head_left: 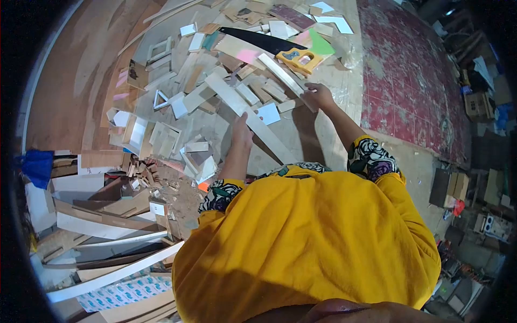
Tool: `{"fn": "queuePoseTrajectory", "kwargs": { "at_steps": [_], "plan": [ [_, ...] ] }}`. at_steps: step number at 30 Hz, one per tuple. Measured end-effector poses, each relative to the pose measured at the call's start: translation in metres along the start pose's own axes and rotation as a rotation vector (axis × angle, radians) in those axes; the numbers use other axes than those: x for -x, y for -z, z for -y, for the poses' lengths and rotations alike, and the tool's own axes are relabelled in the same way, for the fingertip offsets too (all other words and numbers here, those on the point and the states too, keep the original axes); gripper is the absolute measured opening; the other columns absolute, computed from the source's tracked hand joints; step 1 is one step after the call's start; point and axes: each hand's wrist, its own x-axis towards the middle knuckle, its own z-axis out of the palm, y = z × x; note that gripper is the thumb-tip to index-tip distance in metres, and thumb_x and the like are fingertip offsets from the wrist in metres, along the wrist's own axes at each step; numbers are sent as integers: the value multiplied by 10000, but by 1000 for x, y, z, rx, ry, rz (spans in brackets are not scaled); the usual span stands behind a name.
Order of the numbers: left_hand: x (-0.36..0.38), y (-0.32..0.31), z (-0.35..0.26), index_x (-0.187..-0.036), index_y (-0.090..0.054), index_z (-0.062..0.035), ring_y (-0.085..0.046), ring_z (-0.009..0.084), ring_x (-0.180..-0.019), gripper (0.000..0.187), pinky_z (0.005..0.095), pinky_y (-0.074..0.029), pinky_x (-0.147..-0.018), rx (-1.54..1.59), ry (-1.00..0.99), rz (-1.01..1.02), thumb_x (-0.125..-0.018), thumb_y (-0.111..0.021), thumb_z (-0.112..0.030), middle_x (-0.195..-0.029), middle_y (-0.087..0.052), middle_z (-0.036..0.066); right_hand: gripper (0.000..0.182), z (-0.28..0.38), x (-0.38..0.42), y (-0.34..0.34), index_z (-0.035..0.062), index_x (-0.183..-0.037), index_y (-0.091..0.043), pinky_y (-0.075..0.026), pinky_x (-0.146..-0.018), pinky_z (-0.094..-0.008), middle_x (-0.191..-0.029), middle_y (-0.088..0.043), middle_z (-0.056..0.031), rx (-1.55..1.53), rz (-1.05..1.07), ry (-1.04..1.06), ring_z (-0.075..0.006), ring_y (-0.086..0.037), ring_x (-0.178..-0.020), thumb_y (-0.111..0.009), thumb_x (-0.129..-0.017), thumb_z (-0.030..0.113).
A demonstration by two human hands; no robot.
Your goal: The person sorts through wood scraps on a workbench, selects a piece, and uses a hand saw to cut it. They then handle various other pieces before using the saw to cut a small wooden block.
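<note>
My left hand [241, 132] is closed on the edge of a long, pale wooden board [258, 127], its thumb along the near side. The board slants from the middle of the worktable down toward my body, where its lower end is hidden. My right hand [320, 97] grips the lower end of a narrower wooden strip [283, 74], which points up and to the left. Just beyond it lies a handsaw [299, 58] with a yellow handle and dark blade. A white square piece [267, 113] sits between the two lengths of wood.
Wood offcuts [247, 94] and small frames [160, 50] are scattered over the worktable [336, 126]. A worn red board [409, 91] lies to the right. Long curved strips [118, 229] are piled at lower left, near a blue bag [37, 168].
</note>
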Motion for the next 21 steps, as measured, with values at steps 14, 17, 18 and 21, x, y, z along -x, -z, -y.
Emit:
{"fn": "queuePoseTrajectory", "kwargs": {
  "at_steps": [14, 17, 18, 21],
  "plan": [
    [-23, -18, -59, -1082, -471, -9, -570, 245, -739, 341, 369, -480, -700, -83, -170, -55, -884, -497, -286, -860, -580, 128, 274, -47, 83, -34, 70, -992, -641, -465, -800, -332, -954, -637, -138, 179, 357, 266, -244, -610, -880, -590, -799, 257],
    [-28, -19, -83, -1040, -506, -26, -573, 219, -720, 360, 335, -465, -649, -247, -144, 32, -860, -540, -335, -826, -588, 113, 294, -46, 86, -26, 56, -1018, -629, -455, -826, -321, -994, -632, -126, 84, 369, 146, -227, -596, -933, -582, -814, 261],
    [-24, -28, -86, -1040, -506, -26, -573, 219, -720, 360, 335, -465, -649, -250, -143, 39, -860, -540, -335, -826, -588, 113, 305, -42, 88, -22, 49, -1035, -622, -448, -839, -316, -1016, -628, -118, 48, 392, 102, -218, -588, -958, -579, -819, 260],
    [-8, -51, -79, -1000, -493, -5, -579, 190, -623, 333, 291, -465, -583, -129, -183, 45, -866, -537, -307, -743, -589, 110, 342, -11, 99, -29, 37, -1086, -596, -430, -864, -310, -1050, -621, -106, -30, 484, 162, -197, -570, -987, -580, -831, 265]
  ]
}}
